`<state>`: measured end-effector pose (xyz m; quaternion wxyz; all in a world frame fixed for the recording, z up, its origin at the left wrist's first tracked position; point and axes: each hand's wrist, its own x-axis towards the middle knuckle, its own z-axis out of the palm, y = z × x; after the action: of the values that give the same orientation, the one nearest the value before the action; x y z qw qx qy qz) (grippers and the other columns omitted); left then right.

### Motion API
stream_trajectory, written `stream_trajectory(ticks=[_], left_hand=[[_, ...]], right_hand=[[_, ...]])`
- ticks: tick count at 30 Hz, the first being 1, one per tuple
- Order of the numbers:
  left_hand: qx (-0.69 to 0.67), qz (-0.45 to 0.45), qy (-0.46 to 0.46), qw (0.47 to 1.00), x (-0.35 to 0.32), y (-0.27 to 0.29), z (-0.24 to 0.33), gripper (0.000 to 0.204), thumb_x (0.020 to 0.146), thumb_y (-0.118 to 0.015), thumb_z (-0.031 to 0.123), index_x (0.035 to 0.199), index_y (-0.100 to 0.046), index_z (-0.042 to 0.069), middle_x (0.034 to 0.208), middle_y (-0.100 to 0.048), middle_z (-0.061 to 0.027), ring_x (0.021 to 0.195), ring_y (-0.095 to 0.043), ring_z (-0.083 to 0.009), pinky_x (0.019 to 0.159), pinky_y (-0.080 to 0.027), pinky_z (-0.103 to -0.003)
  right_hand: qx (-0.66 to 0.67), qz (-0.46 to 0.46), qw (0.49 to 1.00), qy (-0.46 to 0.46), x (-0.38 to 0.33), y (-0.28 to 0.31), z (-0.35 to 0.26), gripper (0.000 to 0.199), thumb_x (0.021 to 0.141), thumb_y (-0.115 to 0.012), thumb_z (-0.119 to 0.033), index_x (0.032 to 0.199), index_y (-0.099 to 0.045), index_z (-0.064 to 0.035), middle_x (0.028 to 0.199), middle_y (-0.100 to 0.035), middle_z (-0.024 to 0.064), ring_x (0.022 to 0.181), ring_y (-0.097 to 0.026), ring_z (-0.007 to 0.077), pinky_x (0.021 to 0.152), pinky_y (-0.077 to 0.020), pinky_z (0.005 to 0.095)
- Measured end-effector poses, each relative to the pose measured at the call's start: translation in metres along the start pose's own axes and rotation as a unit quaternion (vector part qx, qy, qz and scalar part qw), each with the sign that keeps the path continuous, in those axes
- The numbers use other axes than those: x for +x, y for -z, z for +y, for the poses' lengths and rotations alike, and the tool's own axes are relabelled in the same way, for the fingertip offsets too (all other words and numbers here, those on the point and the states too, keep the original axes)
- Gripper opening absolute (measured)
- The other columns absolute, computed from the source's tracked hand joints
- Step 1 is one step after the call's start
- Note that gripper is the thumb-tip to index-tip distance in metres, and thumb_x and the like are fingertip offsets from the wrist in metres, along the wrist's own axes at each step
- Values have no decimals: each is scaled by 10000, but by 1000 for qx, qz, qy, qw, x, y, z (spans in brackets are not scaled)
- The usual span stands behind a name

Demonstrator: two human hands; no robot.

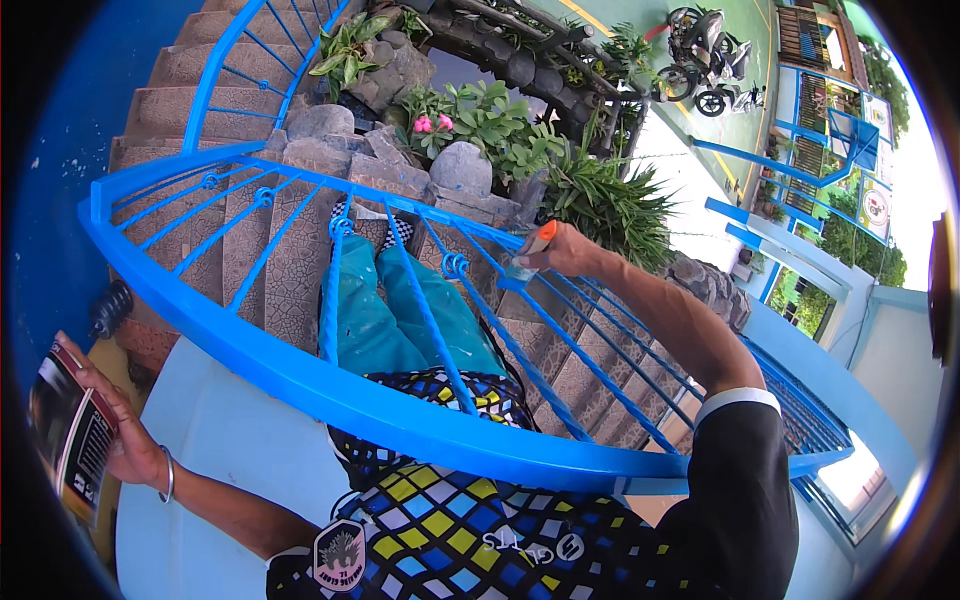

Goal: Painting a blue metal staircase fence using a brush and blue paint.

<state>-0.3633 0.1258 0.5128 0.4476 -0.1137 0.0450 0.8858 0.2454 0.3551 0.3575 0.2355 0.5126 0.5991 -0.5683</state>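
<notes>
Orange-handled brush (532,248), bristles seemingly blue, in right hand (568,254) against railing (330,395).

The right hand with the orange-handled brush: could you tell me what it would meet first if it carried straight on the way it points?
The right hand points its brush at a blue railing bar, which the bristles seem already to touch; depth is unclear.

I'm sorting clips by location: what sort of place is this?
Probably an outdoor stairway in a courtyard. A bright blue metal railing runs along stone steps. Below lie a rock garden with pink-flowered plants and a parked motorcycle. The right hand holds a paintbrush to a railing bar.
</notes>
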Motion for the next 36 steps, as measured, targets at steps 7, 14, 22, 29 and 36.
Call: stream_trajectory(ticks=[7, 14, 22, 29, 36], left_hand=[[-16, -14, 3, 1000, 0, -1, -7, 807, 1015, -520, 385, 1664, -157, 72, 1731, -151, -208, 1596, -158, -409, 1205, -276, -648], [-13, -12, 20, 1000, 9, -2, -2, 847, 998, -541, 421, 1663, -154, 67, 1731, -142, -215, 1595, -159, -414, 1208, -267, -650], [-15, -9, 24, 1000, 14, -2, -1, 883, 992, -540, 434, 1665, -120, 47, 1725, -158, -228, 1593, -157, -424, 1202, -264, -660], [-11, -13, 28, 999, 16, -2, -6, 854, 997, -519, 444, 1661, -149, 54, 1734, -144, -205, 1595, -152, -421, 1200, -263, -657], [-2, -10, 42, 999, 20, -4, -6, 886, 976, -563, 415, 1665, -134, 59, 1734, -142, -206, 1596, -144, -421, 1202, -257, -671]], right_hand=[[64, -53, 993, -81, -65, 28, 6, 353, 886, -824, -299, 1023, -733, 13, 883, -749, 122, 806, -741, 210, 723, -626, 342], [50, -147, 965, -213, -135, 89, -3, 377, 840, -828, -247, 1011, -714, 68, 847, -735, 144, 744, -746, 242, 703, -645, 346], [123, 15, 992, -7, -88, 41, -23, 322, 917, -806, -267, 1063, -754, 16, 1007, -751, 120, 966, -708, 219, 858, -563, 358], [129, -84, 984, -92, -126, 53, -5, 372, 923, -791, -246, 1141, -706, 43, 1006, -744, 166, 951, -746, 254, 848, -636, 370], [128, -8, 991, -46, -95, 63, -19, 306, 896, -800, -221, 1098, -737, 0, 1012, -748, 114, 910, -726, 246, 826, -598, 372]])
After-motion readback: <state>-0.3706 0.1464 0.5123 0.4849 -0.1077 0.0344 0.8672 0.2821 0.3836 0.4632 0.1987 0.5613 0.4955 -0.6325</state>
